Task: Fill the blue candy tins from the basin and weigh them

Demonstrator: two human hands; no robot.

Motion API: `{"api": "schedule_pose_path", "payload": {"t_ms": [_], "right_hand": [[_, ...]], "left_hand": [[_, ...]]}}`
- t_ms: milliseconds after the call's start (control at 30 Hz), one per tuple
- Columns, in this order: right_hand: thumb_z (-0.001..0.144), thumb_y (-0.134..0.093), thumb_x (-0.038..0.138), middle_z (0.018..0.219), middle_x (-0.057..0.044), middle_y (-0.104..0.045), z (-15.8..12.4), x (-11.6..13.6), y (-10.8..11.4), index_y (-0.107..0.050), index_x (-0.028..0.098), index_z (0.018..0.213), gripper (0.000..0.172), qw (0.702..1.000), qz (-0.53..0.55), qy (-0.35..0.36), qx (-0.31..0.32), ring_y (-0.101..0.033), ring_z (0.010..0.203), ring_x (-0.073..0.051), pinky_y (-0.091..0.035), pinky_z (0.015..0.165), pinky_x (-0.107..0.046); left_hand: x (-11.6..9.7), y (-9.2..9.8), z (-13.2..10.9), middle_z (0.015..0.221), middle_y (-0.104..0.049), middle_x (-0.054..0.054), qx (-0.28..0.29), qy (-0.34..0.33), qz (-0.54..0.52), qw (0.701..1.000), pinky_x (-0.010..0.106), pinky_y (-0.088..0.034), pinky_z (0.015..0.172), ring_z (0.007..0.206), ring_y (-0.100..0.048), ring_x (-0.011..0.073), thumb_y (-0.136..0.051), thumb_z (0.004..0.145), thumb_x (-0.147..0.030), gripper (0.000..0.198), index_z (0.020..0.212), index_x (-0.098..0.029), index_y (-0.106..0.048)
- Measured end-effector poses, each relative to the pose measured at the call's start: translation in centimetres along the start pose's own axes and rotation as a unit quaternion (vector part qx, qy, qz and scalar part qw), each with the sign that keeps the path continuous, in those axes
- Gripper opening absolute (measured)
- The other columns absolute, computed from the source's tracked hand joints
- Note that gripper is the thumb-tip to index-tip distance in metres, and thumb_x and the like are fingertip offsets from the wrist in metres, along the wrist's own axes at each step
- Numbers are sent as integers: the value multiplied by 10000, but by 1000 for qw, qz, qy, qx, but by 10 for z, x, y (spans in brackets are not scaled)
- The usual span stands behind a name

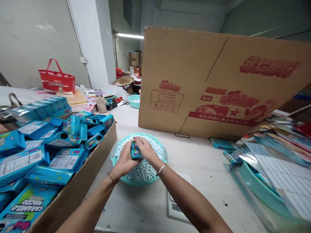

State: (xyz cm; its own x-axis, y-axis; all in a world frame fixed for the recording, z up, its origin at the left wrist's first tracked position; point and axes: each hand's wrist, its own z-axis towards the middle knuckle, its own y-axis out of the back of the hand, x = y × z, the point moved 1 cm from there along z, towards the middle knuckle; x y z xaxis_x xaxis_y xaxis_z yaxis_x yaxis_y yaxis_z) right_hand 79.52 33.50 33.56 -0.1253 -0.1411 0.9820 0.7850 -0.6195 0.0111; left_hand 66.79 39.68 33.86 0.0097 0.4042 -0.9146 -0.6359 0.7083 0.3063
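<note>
Over a turquoise basin full of small pale-blue candy pellets, both my hands hold a small blue candy box. My left hand wraps its left side. Across the top and right side lie the fingers of my right hand. The box's top is partly hidden by my fingers, so I cannot tell whether its flap is open. To my left, an open carton is heaped with similar blue candy boxes, some with a round dark hole in one face.
A large printed cardboard box stands beyond the basin. A white scale lies partly under my right forearm. At right, sheets and a turquoise tub crowd the table. A red bag and a bottle stand far left.
</note>
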Motion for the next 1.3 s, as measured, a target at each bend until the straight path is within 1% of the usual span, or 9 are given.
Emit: {"api": "schedule_pose_path", "payload": {"t_ms": [167, 300, 433, 567, 733, 867, 1000, 1133, 1300], "right_hand": [[886, -374, 690, 1250, -107, -636, -28, 26, 56, -622, 252, 1205, 596, 992, 114, -46, -1, -552, 1194, -261, -395, 1016, -453], [901, -444, 620, 1288, -70, -612, -74, 36, 90, -603, 266, 1227, 507, 999, 37, -3, -38, -519, 1227, -243, -385, 1036, -411], [892, -526, 548, 1268, -48, -618, -111, 34, 109, -592, 268, 1235, 448, 999, 18, -28, -23, -548, 1181, -225, -404, 1018, -377], [895, -501, 563, 1249, -78, -634, -138, 12, 158, -576, 267, 1255, 472, 992, 43, -29, -116, -582, 1154, -221, -444, 971, -390], [874, -567, 498, 1153, -100, -672, -206, -53, 216, -644, 209, 1151, 408, 959, -138, -74, -237, -605, 1092, -236, -443, 989, -431], [935, -493, 386, 1179, -108, -635, -276, -101, 213, -647, 234, 1190, 335, 917, -319, -86, -224, -571, 1129, -244, -443, 1004, -458], [940, -495, 304, 1290, -116, -549, -323, -119, 189, -571, 302, 1313, 380, 873, -441, -59, -201, -484, 1232, -265, -450, 1010, -494], [912, -550, 276, 1434, -134, -417, -334, -120, 173, -513, 312, 1370, 461, 834, -530, -25, -151, -381, 1327, -314, -435, 1024, -554], [902, -562, 287, 1510, -130, -336, -325, -118, 167, -490, 305, 1386, 490, 820, -559, -26, -119, -284, 1397, -346, -416, 1044, -589]], "left_hand": [[-32, -17, -18, 1177, -640, 61, 95, 94, -186, 973, 379, -524, 903, 1032, -642, 250, -789, 666, -255, 801, 1361, -267, -391], [-41, -52, -31, 1221, -620, 65, 100, 90, -281, 950, 340, -526, 903, 1076, -627, 249, -810, 658, -243, 818, 1356, -274, -385], [-39, -89, -39, 1262, -594, 84, 139, 83, -292, 943, 352, -517, 930, 1100, -617, 257, -791, 678, -232, 770, 1338, -254, -394], [-30, -92, -49, 1258, -596, 85, 136, 80, -233, 960, 409, -504, 971, 1122, -608, 286, -807, 655, -266, 800, 1345, -266, -403], [2, -70, -84, 1219, -613, 63, 89, 88, -187, 974, 435, -529, 950, 1125, -602, 319, -825, 619, -306, 805, 1323, -296, -433], [23, -69, -126, 1174, -635, 66, 89, 139, -147, 975, 401, -566, 872, 1039, -646, 308, -824, 617, -335, 791, 1306, -277, -438], [34, -86, -151, 1218, -620, 104, 125, 182, -129, 967, 376, -574, 856, 1034, -656, 298, -806, 656, -352, 780, 1316, -255, -402], [56, -105, -156, 1276, -564, 98, 118, 183, -84, 972, 409, -512, 983, 1132, -609, 285, -798, 672, -362, 740, 1290, -252, -404], [85, -113, -156, 1281, -537, 87, 90, 192, -31, 977, 471, -467, 1033, 1130, -602, 268, -770, 709, -374, 705, 1292, -278, -385]]}}
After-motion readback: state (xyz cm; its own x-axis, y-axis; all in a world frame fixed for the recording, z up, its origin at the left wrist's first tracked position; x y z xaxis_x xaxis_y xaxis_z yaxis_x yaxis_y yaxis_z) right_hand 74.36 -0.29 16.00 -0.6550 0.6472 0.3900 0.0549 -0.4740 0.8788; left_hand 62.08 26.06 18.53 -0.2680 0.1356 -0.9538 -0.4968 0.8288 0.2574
